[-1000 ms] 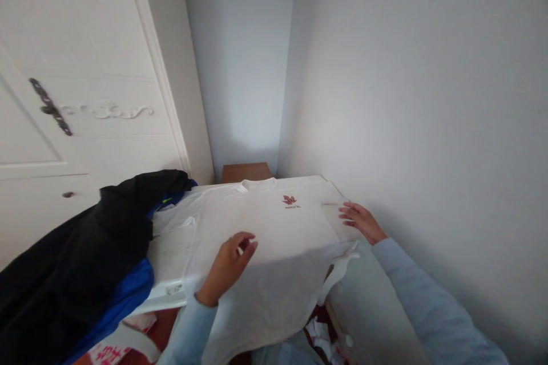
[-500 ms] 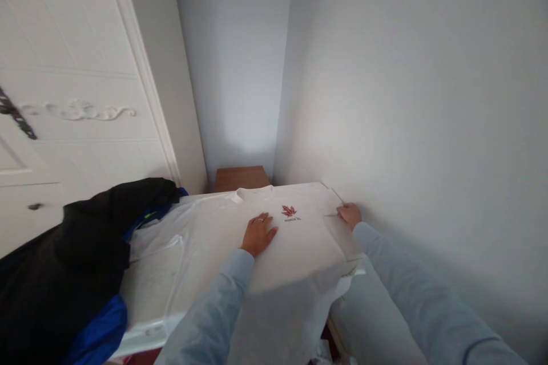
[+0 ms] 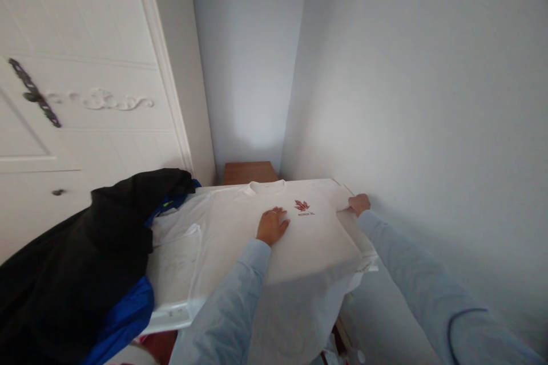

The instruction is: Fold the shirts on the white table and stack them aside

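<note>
1. Nearest, the lower part of the white T-shirt [image 3: 308,239] hangs over the front edge of the white bench [image 3: 169,274]; the rest lies spread across the top, printed side up. The hanging cloth looks thin and limp, so I judge the shirt light, soft and quick to crease, with little risk of breaking.
2. The left hand [image 3: 274,226] lies palm down on the chest, fingers lightly spread, pressing rather than gripping, just beside the red leaf print [image 3: 302,205].
3. To the left, a black garment [image 3: 115,228] with blue cloth [image 3: 128,313] lies beside the shirt's other sleeve [image 3: 175,225].
4. The right hand [image 3: 359,203] is closed on the sleeve end near the wall [image 3: 406,68], fingers drawn together. Sleeve hems and shoulder seams seem the surest holds; pinching mid-panel would probably bunch it.
5. The collar [image 3: 268,187] sits at the bench's far edge.
6. Beyond stands a brown wooden piece [image 3: 250,171].
</note>
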{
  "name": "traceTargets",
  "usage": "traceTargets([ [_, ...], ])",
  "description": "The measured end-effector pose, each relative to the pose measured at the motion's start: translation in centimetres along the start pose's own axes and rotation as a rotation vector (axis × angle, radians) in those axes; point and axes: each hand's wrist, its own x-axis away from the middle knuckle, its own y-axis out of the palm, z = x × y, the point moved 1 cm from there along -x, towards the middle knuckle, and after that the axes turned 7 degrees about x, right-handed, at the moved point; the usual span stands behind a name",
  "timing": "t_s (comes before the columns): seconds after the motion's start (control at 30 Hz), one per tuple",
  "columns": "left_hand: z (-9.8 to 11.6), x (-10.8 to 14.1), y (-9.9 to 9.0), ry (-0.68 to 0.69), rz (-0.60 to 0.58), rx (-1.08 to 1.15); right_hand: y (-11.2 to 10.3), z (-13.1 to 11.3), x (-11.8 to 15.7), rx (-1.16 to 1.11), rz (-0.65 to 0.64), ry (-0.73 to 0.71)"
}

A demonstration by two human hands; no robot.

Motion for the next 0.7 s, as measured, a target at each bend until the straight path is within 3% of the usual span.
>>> traceTargets([
  [0.1, 0.0, 0.0, 0.0, 0.016, 0.007, 0.004, 0.6, -1.5, 1.9, 0.006, 0.074, -0.091],
  [0.2, 0.1, -0.1, 0.0, 0.026, 0.018, 0.008, 1.8, -2.2, 4.9, -0.047, -0.127, -0.478],
  [0.27, 0.0, -0.1, 0.1, 0.023, 0.021, 0.014, 2.3, -1.9, 6.7, -0.083, -0.216, -0.653],
  [0.37, 0.0, -0.2, 0.1, 0.015, 0.018, 0.022, 2.6, -0.9, 7.7, -0.087, -0.214, -0.672],
  [0.5, -0.1, -0.2, 0.1, 0.007, 0.009, 0.020, 3.5, -0.1, 6.6, 0.059, -0.259, -0.727],
  [0.7, 0.0, -0.1, -0.1, 0.008, 0.013, 0.012, 7.3, -2.5, 3.3, 0.275, -0.299, -0.852],
])
